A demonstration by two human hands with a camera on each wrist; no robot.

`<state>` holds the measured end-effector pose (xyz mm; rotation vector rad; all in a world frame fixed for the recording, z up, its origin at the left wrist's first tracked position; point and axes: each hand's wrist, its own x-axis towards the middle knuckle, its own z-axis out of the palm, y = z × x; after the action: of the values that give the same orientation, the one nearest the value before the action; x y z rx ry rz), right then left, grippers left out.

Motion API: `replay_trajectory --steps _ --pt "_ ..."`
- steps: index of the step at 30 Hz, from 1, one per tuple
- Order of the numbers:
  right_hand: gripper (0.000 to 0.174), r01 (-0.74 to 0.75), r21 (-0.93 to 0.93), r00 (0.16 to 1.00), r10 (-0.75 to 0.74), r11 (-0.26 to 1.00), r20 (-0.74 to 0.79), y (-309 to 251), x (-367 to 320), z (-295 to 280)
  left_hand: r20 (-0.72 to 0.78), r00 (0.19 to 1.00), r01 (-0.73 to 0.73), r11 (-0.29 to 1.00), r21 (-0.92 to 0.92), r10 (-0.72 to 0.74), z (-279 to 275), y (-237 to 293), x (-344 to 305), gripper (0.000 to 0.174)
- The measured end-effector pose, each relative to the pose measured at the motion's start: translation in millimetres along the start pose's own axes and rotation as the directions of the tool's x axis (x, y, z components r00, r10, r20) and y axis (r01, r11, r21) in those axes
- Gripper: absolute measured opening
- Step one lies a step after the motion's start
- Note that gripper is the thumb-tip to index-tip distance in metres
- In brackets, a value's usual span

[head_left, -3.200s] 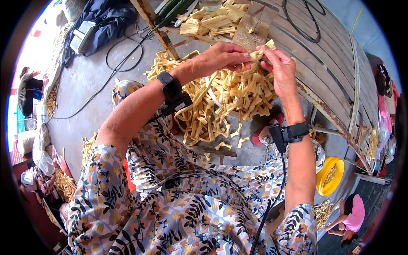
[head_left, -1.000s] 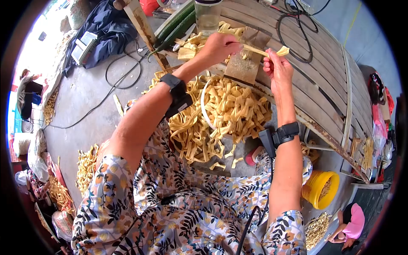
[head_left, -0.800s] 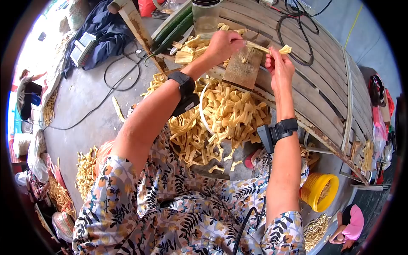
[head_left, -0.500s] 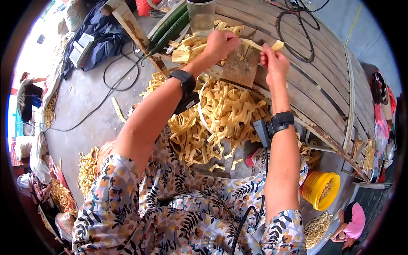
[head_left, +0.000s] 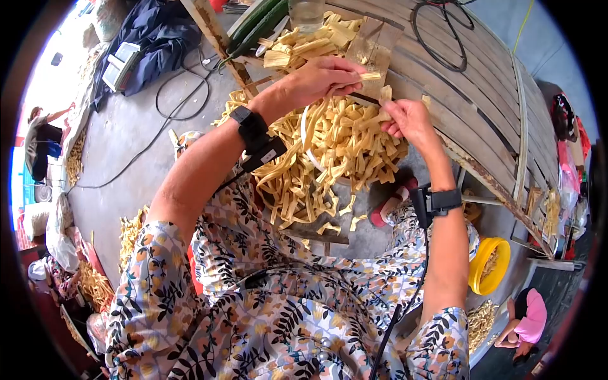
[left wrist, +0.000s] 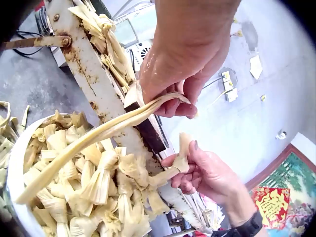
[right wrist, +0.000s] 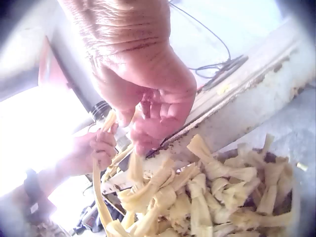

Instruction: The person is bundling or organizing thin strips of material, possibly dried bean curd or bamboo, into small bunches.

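Note:
My left hand (head_left: 323,77) pinches a long, pale-yellow fibrous strip (left wrist: 84,143) by one end; the rest trails down over the heap in the left wrist view. A short knotted strip (left wrist: 182,155) sits between the thumb and curled fingers of my right hand (head_left: 411,120), a little to the right and lower. The two hands are apart. Beneath them, a heap of knotted yellow strips (head_left: 354,145) fills a white-rimmed bucket (left wrist: 17,173). Longer loose strips (head_left: 288,183) hang and lie along its left side.
A small wooden board (head_left: 373,50) lies at the edge of the slatted table (head_left: 468,95), beside a pile of flat strips (head_left: 310,45). Behind are a glass jar (head_left: 307,14) and a dark green cucumber-like vegetable (head_left: 256,28). A yellow bucket (head_left: 491,266) stands right.
A strip was stretched between both hands over the board; now the hands are lower and separated, with a knotted piece in the right and a strip in the left.

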<state>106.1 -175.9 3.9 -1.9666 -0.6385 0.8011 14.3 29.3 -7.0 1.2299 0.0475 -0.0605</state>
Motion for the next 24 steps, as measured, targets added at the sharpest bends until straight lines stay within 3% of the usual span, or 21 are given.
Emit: replay_trajectory --steps 1,5,8,9,12,13,17,20,23,24 --pt "0.033 0.014 0.006 1.000 -0.014 1.000 -0.004 1 -4 2 0.006 1.000 -0.010 1.000 0.002 0.010 0 -2 0 0.019" --pt "0.033 0.078 -0.289 0.981 -0.125 0.954 -0.146 -1 -7 -15 -0.023 0.993 -0.098 0.934 0.344 0.113 14 1 -6 0.015" --pt "0.035 0.190 0.069 0.965 -0.173 0.979 -0.199 -17 -12 -9 0.085 0.979 -0.201 0.804 0.559 0.186 21 -4 -2 0.013" --pt "0.027 0.167 0.177 0.980 -0.144 0.970 -0.135 -21 -13 -4 0.104 0.970 -0.234 0.729 0.643 0.219 28 -4 -3 0.011" --pt "0.017 0.119 0.177 0.992 -0.122 0.977 0.006 -24 -11 4 0.109 0.961 -0.248 0.621 0.743 0.254 43 3 -9 0.010" --pt "0.012 0.134 0.204 0.991 -0.135 0.970 -0.008 -21 -9 1 0.048 0.974 -0.193 0.697 0.691 0.222 38 -3 -6 0.010" --pt "0.014 0.251 0.129 0.964 -0.236 0.959 -0.120 -14 -8 -11 0.071 0.989 -0.140 0.700 0.700 0.126 16 6 -10 0.011" --pt "0.019 0.234 0.123 0.971 -0.226 0.965 -0.074 -14 -9 -1 0.097 0.959 -0.231 0.538 0.811 0.266 17 1 -15 0.010" --pt "0.021 -0.075 0.133 0.997 0.078 0.988 -0.017 -24 -11 5 0.209 0.880 -0.370 0.339 0.865 0.427 32 -1 -16 0.011" --pt "0.019 -0.067 0.051 0.998 0.068 0.996 -0.006 -20 -9 6 0.263 0.836 -0.419 0.250 0.873 0.482 34 -1 -15 0.011"
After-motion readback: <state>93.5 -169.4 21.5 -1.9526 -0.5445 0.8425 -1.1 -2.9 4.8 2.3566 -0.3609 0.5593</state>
